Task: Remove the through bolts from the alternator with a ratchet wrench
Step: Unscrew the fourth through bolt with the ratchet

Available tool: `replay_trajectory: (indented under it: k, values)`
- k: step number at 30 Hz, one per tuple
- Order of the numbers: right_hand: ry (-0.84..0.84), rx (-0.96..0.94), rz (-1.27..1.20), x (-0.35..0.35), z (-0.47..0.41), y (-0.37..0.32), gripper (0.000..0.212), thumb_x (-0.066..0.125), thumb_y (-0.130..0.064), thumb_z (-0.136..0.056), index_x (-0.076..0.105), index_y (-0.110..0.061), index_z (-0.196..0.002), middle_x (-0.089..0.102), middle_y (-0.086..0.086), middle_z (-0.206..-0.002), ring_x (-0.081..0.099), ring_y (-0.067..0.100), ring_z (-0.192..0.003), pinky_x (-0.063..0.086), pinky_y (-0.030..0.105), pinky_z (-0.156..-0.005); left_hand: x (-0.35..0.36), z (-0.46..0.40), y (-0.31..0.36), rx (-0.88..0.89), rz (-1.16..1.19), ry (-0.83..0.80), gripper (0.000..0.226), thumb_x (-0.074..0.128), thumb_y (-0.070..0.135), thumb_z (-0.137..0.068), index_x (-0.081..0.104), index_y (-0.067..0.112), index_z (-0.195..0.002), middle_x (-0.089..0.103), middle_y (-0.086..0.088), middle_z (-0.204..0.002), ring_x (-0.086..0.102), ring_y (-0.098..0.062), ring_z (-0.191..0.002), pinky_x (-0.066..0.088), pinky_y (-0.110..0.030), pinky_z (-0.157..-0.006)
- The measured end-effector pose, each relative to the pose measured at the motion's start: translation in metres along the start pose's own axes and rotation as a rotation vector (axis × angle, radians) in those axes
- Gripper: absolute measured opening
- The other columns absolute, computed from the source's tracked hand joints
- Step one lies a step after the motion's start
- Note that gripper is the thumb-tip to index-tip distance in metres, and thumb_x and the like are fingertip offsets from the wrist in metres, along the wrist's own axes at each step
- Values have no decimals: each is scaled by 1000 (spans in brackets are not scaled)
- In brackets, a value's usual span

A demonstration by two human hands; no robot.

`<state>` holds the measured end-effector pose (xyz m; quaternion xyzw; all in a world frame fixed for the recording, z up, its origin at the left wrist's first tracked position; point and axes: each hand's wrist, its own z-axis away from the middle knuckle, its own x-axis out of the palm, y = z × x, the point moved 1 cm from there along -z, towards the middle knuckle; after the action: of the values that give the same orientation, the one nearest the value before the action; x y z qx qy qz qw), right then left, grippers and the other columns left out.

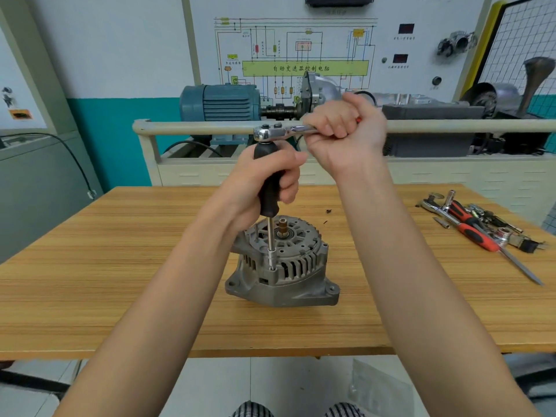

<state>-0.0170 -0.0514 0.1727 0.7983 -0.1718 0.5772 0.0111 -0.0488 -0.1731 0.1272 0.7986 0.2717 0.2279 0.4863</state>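
A grey alternator (288, 266) stands on the wooden table (120, 281), shaft end up. A black-handled socket driver (269, 188) stands upright on it, its steel shank and socket (271, 260) seated on a through bolt at the housing's front rim. My left hand (270, 176) grips the black handle. A chrome ratchet wrench (270, 133) sits on top of that handle, its arm pointing right. My right hand (343, 127) is closed around the ratchet's handle, hiding most of it. The bolt head itself is hidden by the socket.
A pile of tools (481, 227) with red-handled screwdrivers, sockets and a second ratchet lies at the table's right. Behind the table stands a training bench with a beige rail (195, 126), a blue motor (219, 103) and a wiring panel. Small dark bits (328, 211) lie behind the alternator.
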Motion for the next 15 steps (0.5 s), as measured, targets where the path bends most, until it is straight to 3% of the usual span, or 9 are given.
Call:
replay_trajectory:
  k: [2, 5, 8, 12, 15]
  values:
    - [15, 71, -63, -4, -8, 2, 58, 32, -15, -95, 28, -15, -37, 20, -5, -31, 20, 11, -24, 20, 16, -33, 1, -1, 0, -55, 21, -63, 38, 57, 13, -80, 34, 16, -50, 29, 6, -38, 24, -8, -30, 20, -16, -36]
    - [10, 28, -38, -3, -7, 5, 55, 33, -13, -93, 29, -15, -38, 20, -5, -32, 20, 11, -25, 21, 16, -32, 0, -1, 0, -74, 34, -19, 46, 55, 9, -82, 31, 21, -44, 25, 8, -36, 18, -5, -28, 16, -13, -35]
    - [-16, -109, 34, 3, 5, 8, 52, 32, -11, -93, 30, -17, -41, 20, -5, -34, 18, 10, -27, 19, 17, -36, 2, 0, -2, -22, -16, 189, 50, 52, 1, -88, 33, 23, -47, 25, 8, -38, 17, -7, -30, 16, -14, -36]
    - [-172, -380, 242, 13, 32, 28, 54, 30, -8, -96, 27, -17, -43, 20, -4, -34, 16, 11, -32, 19, 21, -41, 9, -3, -6, 39, -85, 543, 40, 55, -3, -83, 33, 18, -57, 27, 5, -41, 18, -11, -34, 18, -16, -38]
    - [-299, -581, 365, 15, 48, 45, 53, 32, -3, -95, 31, -19, -45, 24, -4, -35, 19, 9, -33, 17, 26, -45, 11, -6, -9, 83, -113, 676, 42, 58, -3, -80, 30, 18, -56, 23, -1, -51, 17, -16, -45, 16, -20, -43]
